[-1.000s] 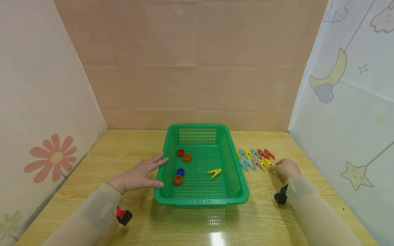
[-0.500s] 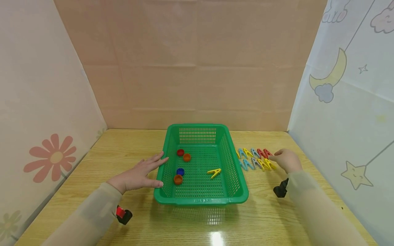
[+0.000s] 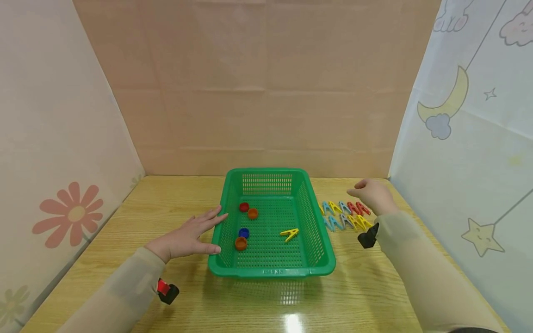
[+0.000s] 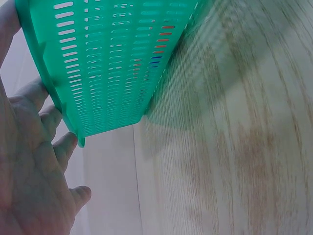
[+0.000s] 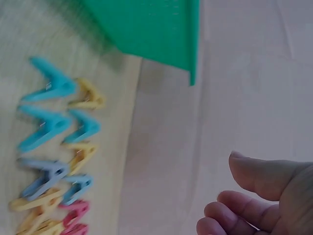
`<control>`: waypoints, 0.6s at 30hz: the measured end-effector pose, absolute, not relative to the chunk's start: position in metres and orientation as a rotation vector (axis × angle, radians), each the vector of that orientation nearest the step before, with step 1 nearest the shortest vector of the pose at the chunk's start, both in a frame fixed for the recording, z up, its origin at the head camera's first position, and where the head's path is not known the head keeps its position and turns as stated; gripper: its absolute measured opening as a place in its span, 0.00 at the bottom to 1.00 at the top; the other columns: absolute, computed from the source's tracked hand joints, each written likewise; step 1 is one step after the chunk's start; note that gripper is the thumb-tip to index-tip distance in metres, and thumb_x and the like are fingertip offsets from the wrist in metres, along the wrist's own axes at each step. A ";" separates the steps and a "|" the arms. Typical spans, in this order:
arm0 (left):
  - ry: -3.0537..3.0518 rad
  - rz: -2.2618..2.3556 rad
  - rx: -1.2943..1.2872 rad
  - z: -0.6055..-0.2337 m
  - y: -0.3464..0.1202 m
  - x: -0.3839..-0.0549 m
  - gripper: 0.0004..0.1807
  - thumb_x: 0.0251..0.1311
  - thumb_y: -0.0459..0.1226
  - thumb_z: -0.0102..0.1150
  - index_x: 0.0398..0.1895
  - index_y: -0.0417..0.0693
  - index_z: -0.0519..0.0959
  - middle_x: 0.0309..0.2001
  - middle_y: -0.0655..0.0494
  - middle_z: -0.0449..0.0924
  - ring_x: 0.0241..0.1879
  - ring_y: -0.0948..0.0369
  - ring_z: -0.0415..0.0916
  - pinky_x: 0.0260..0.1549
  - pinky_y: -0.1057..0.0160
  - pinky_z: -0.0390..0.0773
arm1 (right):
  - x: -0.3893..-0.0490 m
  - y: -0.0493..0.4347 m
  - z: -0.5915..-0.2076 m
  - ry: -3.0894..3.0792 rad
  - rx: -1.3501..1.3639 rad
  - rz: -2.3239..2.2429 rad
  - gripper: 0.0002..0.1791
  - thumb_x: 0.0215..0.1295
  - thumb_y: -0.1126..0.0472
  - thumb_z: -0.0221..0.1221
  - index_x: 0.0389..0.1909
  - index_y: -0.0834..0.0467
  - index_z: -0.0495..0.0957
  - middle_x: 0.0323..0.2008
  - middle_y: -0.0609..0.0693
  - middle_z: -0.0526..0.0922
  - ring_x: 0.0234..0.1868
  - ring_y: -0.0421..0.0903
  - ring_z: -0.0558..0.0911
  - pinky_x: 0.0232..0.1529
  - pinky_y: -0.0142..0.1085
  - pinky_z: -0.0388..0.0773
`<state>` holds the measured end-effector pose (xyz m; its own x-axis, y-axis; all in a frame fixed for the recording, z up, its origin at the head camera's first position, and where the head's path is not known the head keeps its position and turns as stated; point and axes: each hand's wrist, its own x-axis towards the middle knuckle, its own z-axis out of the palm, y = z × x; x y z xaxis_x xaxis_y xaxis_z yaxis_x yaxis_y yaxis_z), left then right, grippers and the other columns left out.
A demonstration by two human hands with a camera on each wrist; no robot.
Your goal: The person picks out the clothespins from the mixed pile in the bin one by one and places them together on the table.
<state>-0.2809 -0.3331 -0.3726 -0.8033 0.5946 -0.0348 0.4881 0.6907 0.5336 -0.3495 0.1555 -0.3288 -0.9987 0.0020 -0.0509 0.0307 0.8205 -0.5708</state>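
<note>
My left hand (image 3: 187, 236) rests on the left rim of a green plastic basket (image 3: 272, 273), fingers spread and fairly straight; in the left wrist view its fingertips (image 4: 68, 142) lie along that rim. My right hand (image 3: 376, 196) hovers over the table's right side, just behind the clothespins. Nothing sits between its thumb (image 5: 264, 174) and loosely bent fingers (image 5: 234, 210). Two rows of clothespins lie right of the basket: light blue (image 5: 46, 126), yellow (image 3: 362, 223), red (image 3: 362, 208) and grey (image 5: 44, 176). One yellow clothespin (image 3: 290, 234) lies inside the basket.
Several small round caps lie in the basket's left half: a red cap (image 3: 244, 206), a blue cap (image 3: 244, 232) and orange caps (image 3: 241, 243). The wooden table (image 3: 179, 194) meets a beige back wall (image 3: 266, 115), with patterned side panels (image 3: 454, 185) left and right.
My right hand has left the clothespins at the right end of the rows and moved up and away, toward the back wall. The left hand and basket stay put.
</note>
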 end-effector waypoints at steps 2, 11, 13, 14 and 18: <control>2.697 0.760 0.872 -0.373 -0.333 -0.281 0.47 0.58 0.56 0.61 0.77 0.55 0.51 0.77 0.49 0.37 0.74 0.41 0.34 0.62 0.29 0.32 | -0.351 0.146 -0.318 2.950 -0.011 -0.952 0.31 0.68 0.47 0.55 0.59 0.69 0.70 0.58 0.68 0.72 0.52 0.64 0.74 0.49 0.57 0.72; 2.695 0.759 0.873 -0.373 -0.334 -0.281 0.47 0.58 0.56 0.62 0.77 0.56 0.51 0.77 0.50 0.37 0.74 0.41 0.34 0.62 0.29 0.31 | -0.355 0.086 -0.280 2.997 -0.196 -0.918 0.28 0.67 0.46 0.57 0.59 0.62 0.73 0.57 0.62 0.75 0.55 0.61 0.74 0.53 0.54 0.72; 2.703 0.745 0.876 -0.372 -0.334 -0.281 0.47 0.58 0.56 0.62 0.77 0.56 0.51 0.77 0.50 0.38 0.74 0.42 0.35 0.62 0.29 0.32 | -0.354 0.068 -0.276 2.978 -0.281 -0.899 0.27 0.66 0.47 0.58 0.59 0.61 0.73 0.57 0.61 0.76 0.56 0.59 0.75 0.54 0.54 0.72; 2.709 0.736 0.878 -0.372 -0.334 -0.281 0.47 0.57 0.57 0.62 0.77 0.56 0.51 0.77 0.50 0.38 0.74 0.41 0.35 0.62 0.29 0.32 | -0.353 0.058 -0.275 2.962 -0.326 -0.887 0.27 0.66 0.47 0.59 0.59 0.61 0.74 0.57 0.60 0.76 0.56 0.59 0.75 0.54 0.53 0.72; 2.732 0.693 0.890 -0.371 -0.333 -0.280 0.47 0.57 0.57 0.61 0.77 0.55 0.52 0.77 0.49 0.39 0.74 0.41 0.36 0.61 0.28 0.31 | -0.350 0.023 -0.278 2.901 -0.478 -0.841 0.25 0.64 0.50 0.62 0.57 0.61 0.76 0.55 0.58 0.78 0.55 0.56 0.76 0.54 0.50 0.74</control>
<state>-0.2802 -0.3333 -0.3706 -0.8030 0.5952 -0.0306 0.5088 0.7113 0.4849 -0.3501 0.0225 -0.2776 -0.9478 -0.3187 0.0071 -0.2731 0.8002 -0.5340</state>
